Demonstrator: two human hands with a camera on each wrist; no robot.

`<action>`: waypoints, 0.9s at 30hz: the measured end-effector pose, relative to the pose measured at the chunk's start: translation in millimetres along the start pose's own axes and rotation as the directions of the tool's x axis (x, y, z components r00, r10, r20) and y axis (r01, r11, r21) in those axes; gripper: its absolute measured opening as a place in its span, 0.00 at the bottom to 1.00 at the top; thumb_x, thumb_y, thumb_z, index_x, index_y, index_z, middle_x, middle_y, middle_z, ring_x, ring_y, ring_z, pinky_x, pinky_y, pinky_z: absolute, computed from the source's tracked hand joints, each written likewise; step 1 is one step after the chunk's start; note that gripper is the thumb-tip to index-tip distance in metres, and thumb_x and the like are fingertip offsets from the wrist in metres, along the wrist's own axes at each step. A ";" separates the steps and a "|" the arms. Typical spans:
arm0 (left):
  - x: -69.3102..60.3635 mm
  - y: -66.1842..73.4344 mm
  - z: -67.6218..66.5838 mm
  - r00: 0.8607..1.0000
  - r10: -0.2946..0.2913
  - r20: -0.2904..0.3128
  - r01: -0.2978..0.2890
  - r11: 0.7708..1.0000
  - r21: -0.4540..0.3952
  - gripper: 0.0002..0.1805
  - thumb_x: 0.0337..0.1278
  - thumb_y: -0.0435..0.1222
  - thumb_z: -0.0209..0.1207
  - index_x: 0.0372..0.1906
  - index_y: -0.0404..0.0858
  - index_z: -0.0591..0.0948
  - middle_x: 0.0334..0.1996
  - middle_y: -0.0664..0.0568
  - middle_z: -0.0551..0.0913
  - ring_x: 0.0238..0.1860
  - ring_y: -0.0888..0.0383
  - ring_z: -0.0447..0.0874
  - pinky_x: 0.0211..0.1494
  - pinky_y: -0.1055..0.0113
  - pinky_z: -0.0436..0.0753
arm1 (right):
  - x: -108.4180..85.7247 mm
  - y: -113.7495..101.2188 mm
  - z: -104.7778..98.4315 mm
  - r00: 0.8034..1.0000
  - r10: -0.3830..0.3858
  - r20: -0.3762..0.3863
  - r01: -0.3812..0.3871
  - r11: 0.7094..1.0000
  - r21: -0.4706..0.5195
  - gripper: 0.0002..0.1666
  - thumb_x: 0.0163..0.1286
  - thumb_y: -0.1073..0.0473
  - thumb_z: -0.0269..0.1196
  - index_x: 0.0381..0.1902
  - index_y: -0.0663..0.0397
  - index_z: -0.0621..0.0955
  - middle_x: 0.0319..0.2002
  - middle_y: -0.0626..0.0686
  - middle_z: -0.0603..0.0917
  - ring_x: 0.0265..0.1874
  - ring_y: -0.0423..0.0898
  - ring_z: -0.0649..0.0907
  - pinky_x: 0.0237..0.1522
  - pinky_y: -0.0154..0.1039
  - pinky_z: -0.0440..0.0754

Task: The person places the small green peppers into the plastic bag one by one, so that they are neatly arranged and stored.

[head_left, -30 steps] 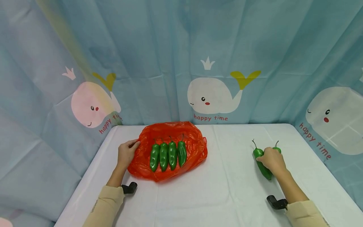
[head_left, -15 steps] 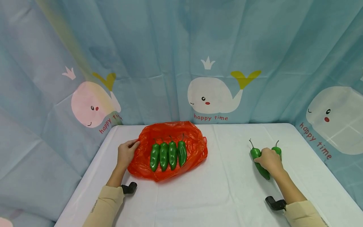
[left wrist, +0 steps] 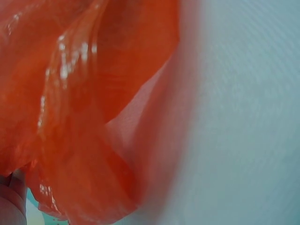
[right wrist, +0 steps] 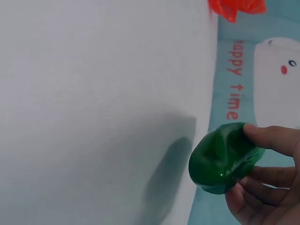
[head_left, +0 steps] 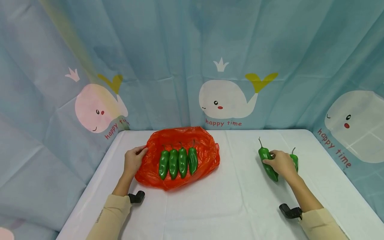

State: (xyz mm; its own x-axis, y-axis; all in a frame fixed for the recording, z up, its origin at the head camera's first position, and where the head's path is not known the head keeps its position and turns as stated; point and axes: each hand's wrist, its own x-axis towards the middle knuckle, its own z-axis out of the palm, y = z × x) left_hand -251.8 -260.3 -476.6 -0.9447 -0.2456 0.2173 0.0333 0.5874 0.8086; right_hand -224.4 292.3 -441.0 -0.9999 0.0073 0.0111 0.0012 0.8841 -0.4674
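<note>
Four green peppers, the leftmost one (head_left: 163, 165) among them, lie side by side in an open red plastic bag (head_left: 156, 180). My left hand (head_left: 133, 162) pinches the bag's left edge; in the left wrist view the bag (left wrist: 79, 117) fills the left half, with fingers (left wrist: 14, 201) at its lower left. On the right, my right hand (head_left: 283, 164) holds a green pepper (head_left: 268, 165) between thumb and fingers. The right wrist view shows this pepper (right wrist: 222, 161) above its shadow, clear of the cloth. Another pepper (head_left: 295, 160) lies partly hidden behind the right hand.
A white cloth (head_left: 207, 213) covers the table. Behind it and at both sides hangs a blue curtain (head_left: 168, 50) with printed whales. Black camera mounts sit on the left wrist (head_left: 136, 197) and the right wrist (head_left: 290, 211).
The right hand has moved a little left and up from the table with its pepper, which now stands farther from the other one. The left hand and bag have stayed in place.
</note>
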 end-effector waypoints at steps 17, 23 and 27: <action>-1.1 3.2 -0.9 1.000 -0.004 0.007 0.004 1.000 -0.004 0.22 0.67 0.44 0.57 0.54 0.31 0.82 0.50 0.37 0.85 0.50 0.45 0.83 0.40 0.93 0.68 | 5.0 -14.7 -10.7 1.000 -0.012 -0.007 0.012 0.999 0.042 0.35 0.63 0.54 0.66 0.57 0.79 0.73 0.47 0.75 0.81 0.40 0.64 0.83 0.33 0.48 0.84; -0.3 3.8 -1.3 1.000 -0.001 0.001 0.001 1.000 0.016 0.22 0.67 0.45 0.57 0.54 0.32 0.82 0.50 0.38 0.85 0.50 0.45 0.84 0.45 0.86 0.77 | 6.7 -17.2 -12.7 0.999 -0.021 -0.025 0.022 0.999 0.047 0.34 0.63 0.54 0.66 0.57 0.78 0.73 0.46 0.75 0.81 0.39 0.64 0.83 0.33 0.48 0.84; 0.3 3.5 -1.1 1.000 -0.001 -0.004 0.001 1.000 0.022 0.22 0.67 0.45 0.57 0.54 0.32 0.83 0.50 0.38 0.86 0.50 0.46 0.84 0.47 0.81 0.80 | 7.1 -17.8 -13.8 0.999 -0.030 -0.037 0.032 0.998 0.050 0.35 0.63 0.54 0.66 0.57 0.78 0.73 0.46 0.75 0.81 0.39 0.64 0.83 0.33 0.49 0.84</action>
State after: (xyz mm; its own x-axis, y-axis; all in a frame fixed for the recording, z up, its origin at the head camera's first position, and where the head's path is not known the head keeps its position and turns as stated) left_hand -251.6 -259.1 -473.0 -0.9435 -0.2489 0.2189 0.0253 0.6043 0.7963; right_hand -231.3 283.1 -420.4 -0.9983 -0.0025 0.0576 -0.0316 0.8593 -0.5104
